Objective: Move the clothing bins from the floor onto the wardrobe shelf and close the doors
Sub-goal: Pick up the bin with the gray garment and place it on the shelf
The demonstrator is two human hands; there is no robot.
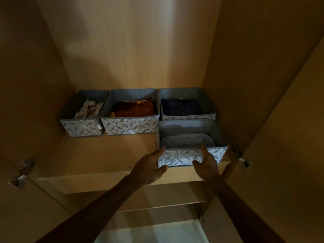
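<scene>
Several grey fabric bins with a leaf pattern stand on the wardrobe shelf (87,155). Three line the back: one with pale cloth (82,127), one with orange and brown clothes (130,126), one with dark clothes (188,117). A fourth bin (192,155) with grey cloth sits at the shelf's front right edge. My left hand (149,170) touches that bin's front left corner, fingers spread. My right hand (206,163) rests against its front panel, thumb over the rim. Neither hand has a closed grasp on the bin.
Both wardrobe doors stand open, with hinges at the left (22,172) and right (242,157). The shelf's front left part is bare wood. Lower shelves (157,206) and a pale floor patch (149,232) show below. The wardrobe interior is dim.
</scene>
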